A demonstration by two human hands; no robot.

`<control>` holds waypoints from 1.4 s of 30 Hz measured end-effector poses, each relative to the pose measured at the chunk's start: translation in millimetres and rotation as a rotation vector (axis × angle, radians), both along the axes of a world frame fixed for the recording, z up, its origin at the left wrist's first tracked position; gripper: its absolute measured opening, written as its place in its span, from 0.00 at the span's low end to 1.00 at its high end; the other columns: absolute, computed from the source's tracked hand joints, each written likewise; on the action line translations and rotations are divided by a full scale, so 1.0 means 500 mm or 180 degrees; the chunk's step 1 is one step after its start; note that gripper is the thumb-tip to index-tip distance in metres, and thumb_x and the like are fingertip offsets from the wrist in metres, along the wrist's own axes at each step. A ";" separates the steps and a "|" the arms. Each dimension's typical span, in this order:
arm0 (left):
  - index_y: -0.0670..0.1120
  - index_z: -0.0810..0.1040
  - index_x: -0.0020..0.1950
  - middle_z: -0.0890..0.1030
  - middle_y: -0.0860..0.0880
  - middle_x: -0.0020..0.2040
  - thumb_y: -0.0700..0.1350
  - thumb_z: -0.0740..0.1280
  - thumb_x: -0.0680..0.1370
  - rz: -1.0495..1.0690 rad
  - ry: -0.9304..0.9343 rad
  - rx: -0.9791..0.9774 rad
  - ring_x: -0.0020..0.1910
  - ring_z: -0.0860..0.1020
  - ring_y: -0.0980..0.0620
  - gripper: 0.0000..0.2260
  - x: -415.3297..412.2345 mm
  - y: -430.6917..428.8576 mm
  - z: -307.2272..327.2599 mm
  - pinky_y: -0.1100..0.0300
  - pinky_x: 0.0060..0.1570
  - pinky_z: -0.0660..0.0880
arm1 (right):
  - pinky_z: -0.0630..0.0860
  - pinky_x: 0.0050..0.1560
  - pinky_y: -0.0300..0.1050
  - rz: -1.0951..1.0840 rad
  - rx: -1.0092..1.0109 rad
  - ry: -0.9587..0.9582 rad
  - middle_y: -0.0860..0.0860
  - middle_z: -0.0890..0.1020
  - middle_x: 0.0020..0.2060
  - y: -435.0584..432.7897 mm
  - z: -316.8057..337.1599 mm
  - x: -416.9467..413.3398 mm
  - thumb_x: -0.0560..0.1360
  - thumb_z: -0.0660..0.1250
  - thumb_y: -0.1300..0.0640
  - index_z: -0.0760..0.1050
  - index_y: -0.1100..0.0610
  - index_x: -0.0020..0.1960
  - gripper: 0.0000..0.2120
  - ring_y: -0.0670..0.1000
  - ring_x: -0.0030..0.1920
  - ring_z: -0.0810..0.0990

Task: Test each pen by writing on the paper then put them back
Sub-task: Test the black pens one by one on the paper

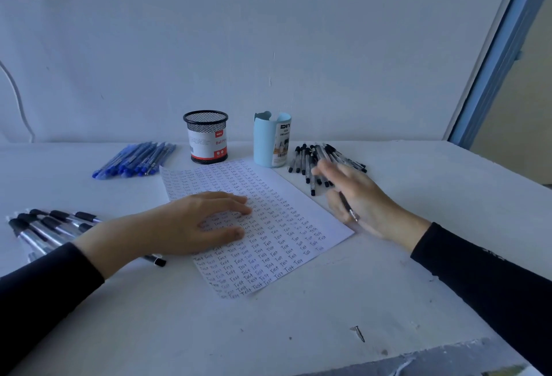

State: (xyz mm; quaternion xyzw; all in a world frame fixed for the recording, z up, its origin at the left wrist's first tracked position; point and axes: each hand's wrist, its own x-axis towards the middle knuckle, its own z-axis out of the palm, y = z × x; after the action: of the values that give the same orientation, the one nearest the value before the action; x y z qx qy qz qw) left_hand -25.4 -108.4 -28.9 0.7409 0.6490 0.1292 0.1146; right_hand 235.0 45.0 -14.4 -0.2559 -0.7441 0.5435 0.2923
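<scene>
Pen (347,207): gripped in the right hand (363,199), just beside the paper's (286,214) right edge, fingers stretched over the black pens (301,160). Left hand (191,221): flat on the paper, fingers straight. Mesh holder (206,136) stands behind the paper on the tabletop (298,322).

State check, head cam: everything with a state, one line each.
paper: flat, almost filled with Test rows.
left hand: flat, pressing on paper.
right hand: grips pen, fingers reach over black pens.
pen: held in right hand.
mesh cup: upright, no pens showing.
blue organiser: upright, no pens showing.
blue pens: lying piled, capped.
black pens: lying loose, capped.
grip pens: lying piled left of paper.
</scene>
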 end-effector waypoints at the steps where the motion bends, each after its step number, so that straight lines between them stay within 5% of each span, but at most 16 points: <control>1: 0.70 0.67 0.68 0.63 0.69 0.72 0.75 0.56 0.71 0.0003 0.0013 0.0004 0.71 0.61 0.69 0.26 0.000 0.000 0.000 0.58 0.75 0.59 | 0.60 0.25 0.40 -0.0053 -0.0140 0.0026 0.51 0.67 0.19 0.006 0.003 0.000 0.79 0.56 0.40 0.75 0.56 0.55 0.21 0.49 0.21 0.62; 3: 0.69 0.67 0.69 0.63 0.69 0.72 0.74 0.55 0.72 0.0014 0.0043 -0.0020 0.71 0.60 0.69 0.27 -0.001 0.000 0.001 0.58 0.75 0.58 | 0.64 0.29 0.42 -0.0176 -0.0117 0.0067 0.52 0.74 0.22 0.017 0.009 0.000 0.83 0.49 0.43 0.74 0.57 0.60 0.22 0.49 0.24 0.69; 5: 0.69 0.66 0.69 0.62 0.70 0.73 0.74 0.55 0.72 0.0023 0.0075 -0.0060 0.72 0.60 0.69 0.27 -0.001 -0.001 0.002 0.58 0.75 0.58 | 0.73 0.42 0.45 -0.0144 -0.0028 0.0209 0.55 0.85 0.35 0.025 0.017 -0.001 0.85 0.47 0.48 0.74 0.57 0.62 0.21 0.52 0.36 0.80; 8: 0.68 0.66 0.70 0.61 0.69 0.73 0.72 0.56 0.74 0.0026 0.0093 -0.0078 0.72 0.59 0.69 0.25 0.003 -0.001 0.005 0.58 0.75 0.57 | 0.78 0.53 0.49 -0.0021 -0.0210 0.0560 0.59 0.86 0.50 0.039 0.036 -0.004 0.85 0.48 0.52 0.70 0.58 0.65 0.17 0.55 0.49 0.84; 12: 0.68 0.65 0.70 0.60 0.70 0.73 0.71 0.56 0.74 0.0049 0.0129 -0.0140 0.72 0.59 0.68 0.25 0.007 -0.003 0.010 0.57 0.75 0.57 | 0.77 0.50 0.46 -0.0073 -0.0047 0.0739 0.58 0.85 0.52 0.060 0.061 -0.011 0.85 0.50 0.54 0.68 0.54 0.54 0.10 0.55 0.50 0.83; 16: 0.67 0.65 0.71 0.60 0.69 0.74 0.70 0.57 0.75 0.0066 0.0161 -0.0177 0.72 0.59 0.68 0.25 0.009 -0.004 0.012 0.60 0.75 0.56 | 0.78 0.51 0.43 -0.0552 0.0676 0.0933 0.56 0.82 0.57 0.115 0.070 -0.021 0.84 0.56 0.56 0.72 0.52 0.54 0.06 0.49 0.51 0.83; 20: 0.67 0.65 0.71 0.60 0.69 0.74 0.69 0.57 0.76 0.0050 0.0177 -0.0149 0.72 0.58 0.69 0.24 0.009 -0.005 0.012 0.62 0.74 0.55 | 0.77 0.59 0.42 -0.0846 0.1435 0.0601 0.53 0.84 0.52 0.174 0.060 -0.020 0.79 0.67 0.57 0.72 0.50 0.51 0.05 0.46 0.55 0.83; 23: 0.68 0.65 0.71 0.60 0.71 0.73 0.70 0.57 0.75 0.0043 0.0148 -0.0149 0.72 0.58 0.70 0.24 0.007 -0.004 0.010 0.63 0.74 0.55 | 0.75 0.54 0.30 -0.1070 0.1688 0.0104 0.49 0.84 0.51 0.203 0.027 -0.026 0.78 0.67 0.65 0.72 0.56 0.50 0.06 0.44 0.55 0.83; 25: 0.68 0.65 0.70 0.60 0.71 0.73 0.72 0.56 0.74 0.0022 0.0123 -0.0099 0.72 0.58 0.70 0.25 0.006 -0.004 0.009 0.63 0.74 0.55 | 0.75 0.51 0.31 -0.1227 0.1726 -0.0129 0.47 0.83 0.50 0.209 0.002 -0.028 0.77 0.66 0.65 0.72 0.57 0.49 0.05 0.47 0.56 0.82; 28: 0.68 0.65 0.70 0.60 0.71 0.73 0.73 0.55 0.73 0.0001 0.0126 -0.0097 0.71 0.58 0.70 0.27 0.004 -0.002 0.008 0.62 0.74 0.56 | 0.71 0.55 0.35 -0.1029 0.1553 -0.0670 0.46 0.82 0.55 0.202 -0.009 -0.026 0.77 0.68 0.52 0.75 0.52 0.51 0.06 0.44 0.60 0.78; 31: 0.69 0.64 0.70 0.60 0.70 0.73 0.76 0.53 0.71 -0.0020 0.0114 -0.0081 0.72 0.58 0.70 0.28 0.003 -0.002 0.008 0.60 0.75 0.56 | 0.70 0.64 0.49 -0.0866 0.1856 -0.1232 0.41 0.79 0.62 0.192 -0.007 -0.025 0.74 0.61 0.31 0.73 0.45 0.57 0.21 0.36 0.44 0.76; 33: 0.69 0.65 0.70 0.61 0.70 0.73 0.76 0.53 0.71 -0.0024 0.0113 -0.0070 0.72 0.59 0.69 0.29 0.005 -0.002 0.009 0.59 0.75 0.56 | 0.69 0.66 0.54 -0.0966 0.1999 -0.1203 0.40 0.79 0.62 0.180 -0.002 -0.025 0.72 0.58 0.27 0.73 0.43 0.58 0.25 0.40 0.48 0.78; 35: 0.67 0.65 0.71 0.61 0.69 0.73 0.75 0.53 0.71 -0.0014 0.0118 -0.0080 0.72 0.59 0.69 0.29 0.008 -0.002 0.010 0.59 0.75 0.57 | 0.71 0.66 0.51 -0.0846 0.1961 -0.0858 0.40 0.80 0.59 0.158 0.002 -0.028 0.76 0.63 0.36 0.75 0.45 0.58 0.17 0.42 0.59 0.77; 37: 0.66 0.66 0.71 0.61 0.69 0.73 0.73 0.55 0.72 0.0005 0.0087 -0.0113 0.72 0.59 0.68 0.28 0.011 -0.006 0.016 0.58 0.75 0.57 | 0.74 0.62 0.50 -0.0532 0.2033 -0.0708 0.40 0.81 0.56 0.119 0.004 -0.040 0.78 0.66 0.47 0.79 0.48 0.55 0.08 0.44 0.58 0.79; 40: 0.65 0.69 0.69 0.65 0.70 0.70 0.68 0.60 0.73 0.0185 -0.0184 -0.0015 0.69 0.64 0.70 0.25 0.007 -0.018 0.043 0.63 0.71 0.61 | 0.76 0.59 0.46 -0.0063 0.2138 -0.0879 0.37 0.82 0.55 0.060 -0.004 -0.065 0.78 0.66 0.49 0.81 0.49 0.53 0.07 0.50 0.57 0.81; 42: 0.67 0.72 0.65 0.71 0.72 0.63 0.66 0.65 0.72 0.0419 -0.0398 -0.0004 0.61 0.68 0.76 0.22 -0.013 -0.033 0.073 0.73 0.63 0.65 | 0.73 0.60 0.35 0.0235 0.2157 -0.0945 0.36 0.81 0.53 0.035 -0.018 -0.078 0.78 0.67 0.48 0.81 0.49 0.54 0.09 0.39 0.57 0.79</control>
State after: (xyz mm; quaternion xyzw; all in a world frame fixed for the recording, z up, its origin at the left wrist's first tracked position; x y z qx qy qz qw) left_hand -31.7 -124.8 7.4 0.6871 0.6879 0.1820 0.1465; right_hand 195.9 62.7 -23.5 -0.1937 -0.9248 0.2334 0.2295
